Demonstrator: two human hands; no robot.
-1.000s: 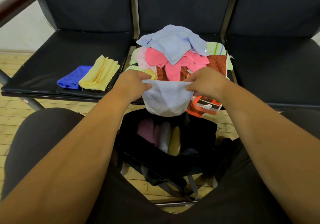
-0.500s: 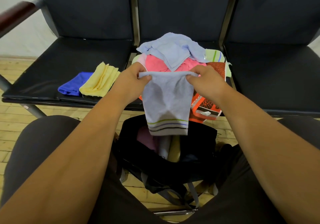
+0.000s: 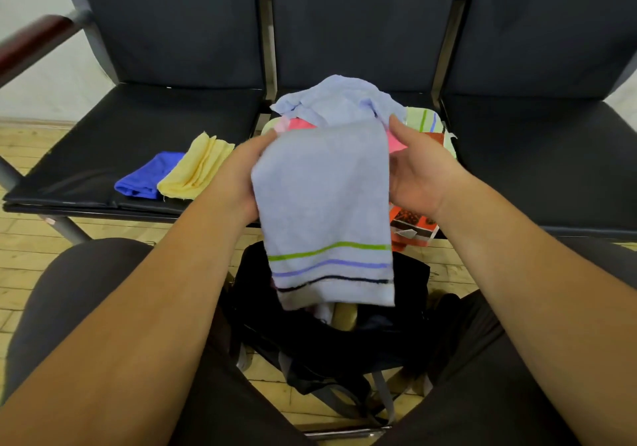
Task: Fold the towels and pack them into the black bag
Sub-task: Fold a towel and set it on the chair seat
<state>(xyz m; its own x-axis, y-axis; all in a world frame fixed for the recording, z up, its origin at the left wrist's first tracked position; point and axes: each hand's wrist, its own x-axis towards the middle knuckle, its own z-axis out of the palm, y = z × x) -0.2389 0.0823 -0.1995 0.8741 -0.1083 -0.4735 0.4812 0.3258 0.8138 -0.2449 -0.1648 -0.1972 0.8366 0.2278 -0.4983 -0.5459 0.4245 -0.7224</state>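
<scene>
The light blue towel [image 3: 324,204] hangs just above the open black bag [image 3: 408,307]. With one grip on it, I judge it could slip into the bag unfolded. My left hand [image 3: 238,169] clutches its upper left edge. My right hand [image 3: 418,173] is open, palm turned to its right edge, above the bag.

On the left black padded seat [image 3: 144,118] a folded blue cloth towel [image 3: 146,177] lies just left of a folded yellow cloth towel [image 3: 196,169], and a pale-blue striped towel [image 3: 324,211] hangs above the near black fabric bag [image 3: 344,342].
</scene>
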